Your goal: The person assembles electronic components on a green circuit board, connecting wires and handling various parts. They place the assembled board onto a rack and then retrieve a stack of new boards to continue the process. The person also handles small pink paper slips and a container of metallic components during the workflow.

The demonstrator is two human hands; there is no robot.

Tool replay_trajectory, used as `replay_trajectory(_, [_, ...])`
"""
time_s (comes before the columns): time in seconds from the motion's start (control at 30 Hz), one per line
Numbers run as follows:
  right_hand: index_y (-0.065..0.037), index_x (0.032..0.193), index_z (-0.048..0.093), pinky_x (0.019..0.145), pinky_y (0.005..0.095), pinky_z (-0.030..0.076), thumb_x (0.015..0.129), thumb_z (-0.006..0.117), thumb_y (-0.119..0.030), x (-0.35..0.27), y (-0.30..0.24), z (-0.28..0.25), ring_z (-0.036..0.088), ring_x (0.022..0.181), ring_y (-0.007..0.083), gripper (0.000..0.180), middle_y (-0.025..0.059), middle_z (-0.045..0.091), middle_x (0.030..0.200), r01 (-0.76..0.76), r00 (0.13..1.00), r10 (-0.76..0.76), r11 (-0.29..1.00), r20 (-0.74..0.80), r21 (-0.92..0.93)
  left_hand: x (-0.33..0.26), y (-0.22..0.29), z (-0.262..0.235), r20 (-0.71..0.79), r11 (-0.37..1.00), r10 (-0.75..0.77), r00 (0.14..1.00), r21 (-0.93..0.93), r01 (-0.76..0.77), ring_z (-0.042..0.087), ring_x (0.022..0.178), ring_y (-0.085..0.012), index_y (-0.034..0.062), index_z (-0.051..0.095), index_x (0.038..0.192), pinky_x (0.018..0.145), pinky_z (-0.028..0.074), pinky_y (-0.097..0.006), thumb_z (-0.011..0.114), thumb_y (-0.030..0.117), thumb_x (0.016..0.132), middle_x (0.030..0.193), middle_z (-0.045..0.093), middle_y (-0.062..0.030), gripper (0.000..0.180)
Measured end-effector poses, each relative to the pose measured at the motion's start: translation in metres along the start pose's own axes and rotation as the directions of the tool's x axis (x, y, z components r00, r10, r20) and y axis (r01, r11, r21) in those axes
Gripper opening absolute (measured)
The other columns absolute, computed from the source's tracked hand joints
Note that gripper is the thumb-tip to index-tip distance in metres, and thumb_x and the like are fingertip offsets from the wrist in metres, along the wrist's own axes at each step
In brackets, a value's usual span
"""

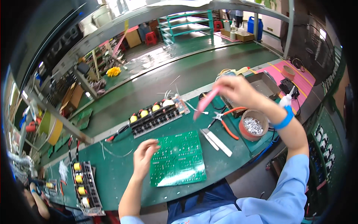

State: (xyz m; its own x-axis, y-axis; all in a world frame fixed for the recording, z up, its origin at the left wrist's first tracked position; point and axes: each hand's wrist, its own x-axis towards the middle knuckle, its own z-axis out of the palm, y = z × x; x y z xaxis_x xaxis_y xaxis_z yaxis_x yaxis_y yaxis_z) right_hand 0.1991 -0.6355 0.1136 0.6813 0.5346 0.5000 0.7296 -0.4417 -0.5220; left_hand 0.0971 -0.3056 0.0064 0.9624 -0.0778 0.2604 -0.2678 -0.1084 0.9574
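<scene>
A green circuit board [178,158] lies on the green bench in front of me. My left hand [143,156] is at its left edge, fingers curled and the thumb side against the board near its upper corner. Raised above the bench on the right, my right hand [236,89] pinches a long, tapered pink thing [207,101], slanting down to the left. Motion blurs it, so its kind is unclear. Below it lie orange-handled cutters [223,121] and white-handled tweezers [217,142]. Beside them stands a round tub [253,125] of small silvery bits.
A long assembly with yellow coils [156,116] lies beyond the board; a similar assembly [85,186] is at the left. A grey tray [263,86], a white squeeze bottle [287,98] and a pink mat [298,82] are at the right. Another person's arm [39,201] shows at lower left.
</scene>
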Motion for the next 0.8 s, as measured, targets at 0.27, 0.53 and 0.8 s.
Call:
replay_trajectory(0.27, [0.000, 0.089, 0.057, 0.078, 0.0337, 0.047, 0.070, 0.062, -0.003, -0.085, -0.055, 0.149, 0.057, 0.092, 0.0292, 0.019, 0.0150, 0.058, 0.098, 0.120, 0.987, -0.094, 0.970, -0.131, 0.211, -0.007, 0.038, 0.011, 0.391, 0.691, 0.248, 0.886, 0.570, -0.445, 0.054, 0.091, -0.0224, 0.0060, 0.059, 0.090, 0.080, 0.040, -0.032, 0.066, 0.019, 0.067, 0.094, 0.057, -0.0095, 0.027])
replay_trajectory(0.53, [-0.005, 0.090, 0.056, 0.082, 0.0371, 0.038, 0.064, 0.068, -0.018, -0.113, -0.039, 0.152, 0.051, 0.097, 0.0253, 0.031, 0.0106, 0.055, 0.099, 0.243, 0.960, -0.227, 0.967, 0.164, -0.079, -0.012, 0.008, 0.028, 0.618, 0.490, -0.161, 0.769, 0.727, -0.482, 0.055, 0.080, -0.0263, 0.0027, 0.056, 0.086, 0.072, 0.044, -0.034, 0.069, 0.030, 0.061, 0.081, 0.054, -0.0114, 0.040])
replay_trajectory(0.8, [-0.003, 0.090, 0.056, 0.078, 0.0349, 0.041, 0.066, 0.066, -0.013, -0.105, -0.045, 0.156, 0.054, 0.089, 0.0251, 0.027, 0.0097, 0.057, 0.093, 0.277, 0.954, -0.272, 0.960, 0.126, -0.025, 0.004, 0.003, 0.040, 0.729, 0.464, -0.212, 0.651, 0.661, -0.590, 0.058, 0.070, -0.0282, 0.0008, 0.056, 0.074, 0.064, 0.047, -0.036, 0.060, 0.017, 0.064, 0.075, 0.057, -0.0129, 0.020])
